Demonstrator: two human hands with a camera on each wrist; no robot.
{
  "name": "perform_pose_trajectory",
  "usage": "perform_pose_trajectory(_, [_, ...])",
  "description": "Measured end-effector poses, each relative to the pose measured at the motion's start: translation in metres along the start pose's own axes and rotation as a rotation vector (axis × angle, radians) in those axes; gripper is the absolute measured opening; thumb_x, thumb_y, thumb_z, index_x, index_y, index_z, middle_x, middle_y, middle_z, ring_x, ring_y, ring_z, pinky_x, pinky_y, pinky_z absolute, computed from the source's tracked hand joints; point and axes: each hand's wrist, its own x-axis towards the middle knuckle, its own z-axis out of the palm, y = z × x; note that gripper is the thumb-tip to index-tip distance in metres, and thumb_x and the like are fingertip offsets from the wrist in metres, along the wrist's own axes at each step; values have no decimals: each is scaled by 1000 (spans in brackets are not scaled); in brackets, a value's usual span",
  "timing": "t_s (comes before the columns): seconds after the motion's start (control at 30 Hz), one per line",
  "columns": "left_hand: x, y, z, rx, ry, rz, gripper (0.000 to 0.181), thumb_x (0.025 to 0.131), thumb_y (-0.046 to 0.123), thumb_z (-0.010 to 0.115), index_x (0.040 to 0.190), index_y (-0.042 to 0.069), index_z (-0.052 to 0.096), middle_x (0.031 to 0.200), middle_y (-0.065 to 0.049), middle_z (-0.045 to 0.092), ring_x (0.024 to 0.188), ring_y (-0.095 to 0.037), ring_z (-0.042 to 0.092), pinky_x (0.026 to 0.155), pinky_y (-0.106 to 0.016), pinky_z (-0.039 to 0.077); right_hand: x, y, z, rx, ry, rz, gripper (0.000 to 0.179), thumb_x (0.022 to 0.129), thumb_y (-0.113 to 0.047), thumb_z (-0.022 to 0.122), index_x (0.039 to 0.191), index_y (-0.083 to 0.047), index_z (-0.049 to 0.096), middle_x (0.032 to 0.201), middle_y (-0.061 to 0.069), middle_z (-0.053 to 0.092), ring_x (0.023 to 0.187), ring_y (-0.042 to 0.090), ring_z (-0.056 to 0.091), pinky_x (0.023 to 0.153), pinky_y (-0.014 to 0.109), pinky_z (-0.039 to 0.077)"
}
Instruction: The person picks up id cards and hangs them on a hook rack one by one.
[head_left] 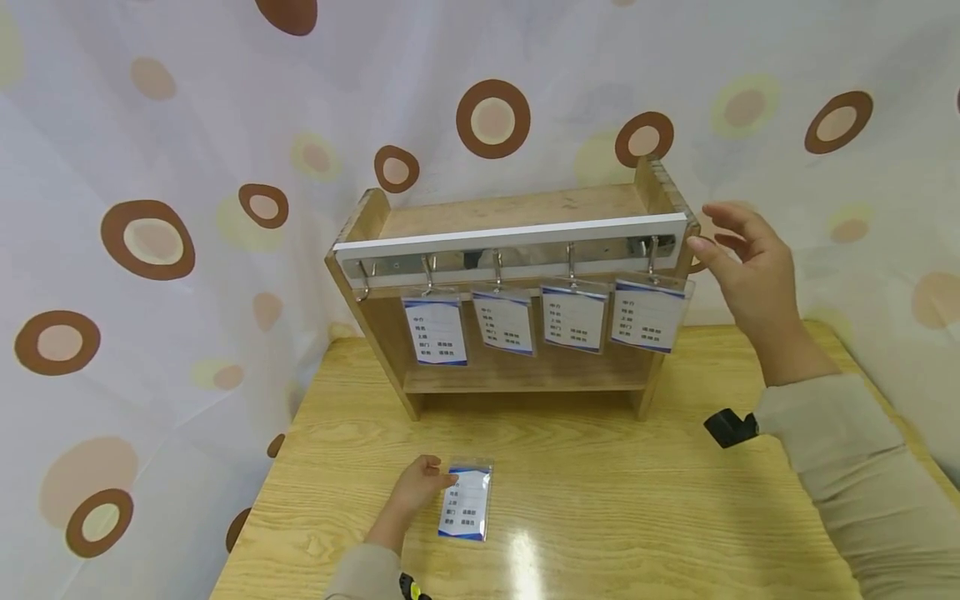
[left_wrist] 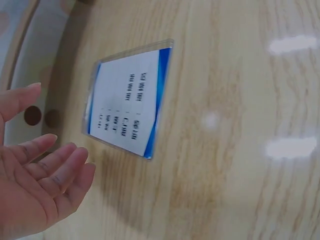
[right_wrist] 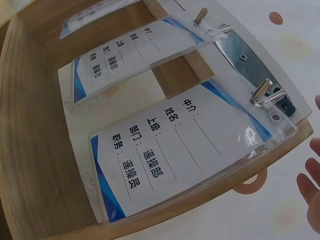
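A clear-sleeved badge card (head_left: 465, 504) with blue corners lies on the wooden table. My left hand (head_left: 422, 487) is just left of it, its thumb overlapping the card's upper edge in the head view. In the left wrist view, the left hand's fingers (left_wrist: 65, 172) are spread loosely and grip nothing. Beside the right end of the hook rack, my right hand (head_left: 753, 262) is raised with relaxed fingers and nothing in them. Closest to it, a badge card (head_left: 648, 318) hangs from the rightmost hook (right_wrist: 262, 90).
More badge cards (head_left: 573, 317) hang along the metal hook strip (head_left: 480, 258) on the wooden shelf (head_left: 525, 379). The leftmost hook (head_left: 363, 283) is bare. Behind the shelf hangs a spotted white curtain (head_left: 555, 100). The table (head_left: 600, 500) extends in front.
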Motion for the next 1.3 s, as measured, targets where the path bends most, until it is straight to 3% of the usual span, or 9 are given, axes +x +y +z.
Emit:
perform_pose_trajectory(0.1, [2, -6, 4, -17, -9, -3, 51, 78, 17, 62, 113, -13, 41, 106, -28, 48, 97, -40, 46, 79, -47, 39, 2, 1, 0, 1, -38, 27, 36, 81, -2, 58, 116, -6, 53, 114, 0, 47, 103, 15, 41, 83, 19, 35])
perform_pose_trajectory(0.3, [6, -15, 9, -37, -10, -11, 52, 78, 18, 62, 115, -12, 40, 107, -26, 48, 98, -40, 45, 80, -48, 38, 6, 1, 1, 55, -80, 54, 35, 81, -2, 58, 115, -4, 54, 111, 1, 45, 95, 16, 44, 60, 14, 44])
perform_pose_trajectory(0.43, [8, -15, 10, -40, -6, -5, 52, 79, 16, 61, 117, -12, 39, 109, -25, 47, 100, -40, 44, 82, -47, 38, 9, 2, 2, 119, -76, 80, 34, 80, -2, 59, 113, -5, 55, 111, 2, 45, 94, 15, 45, 56, 14, 44])
perform_pose_trajectory(0.63, [15, -17, 14, -33, -1, 7, 53, 77, 13, 63, 119, -11, 39, 112, -25, 47, 104, -40, 43, 84, -46, 36, 12, 2, 6, 133, -75, 80, 34, 80, -2, 59, 113, -5, 55, 110, 2, 44, 96, 16, 45, 55, 14, 43])
perform_pose_trajectory(1.0, [27, -20, 25, 162, 63, 86, 64, 67, 13, 72, 119, -9, 42, 102, -22, 50, 94, -35, 48, 80, -45, 40, 13, 4, 12, 198, -64, 85, 31, 78, 3, 59, 108, -4, 59, 107, 2, 47, 95, 16, 46, 71, 13, 40])
perform_pose_trajectory(1.3, [30, -19, 25, 274, 3, 47, 73, 65, 22, 75, 126, 3, 41, 98, -15, 42, 76, -23, 44, 70, -37, 43, 12, 6, 14, 300, -55, 69, 28, 77, 4, 60, 103, -3, 63, 101, 4, 50, 86, 12, 51, 56, 13, 42])
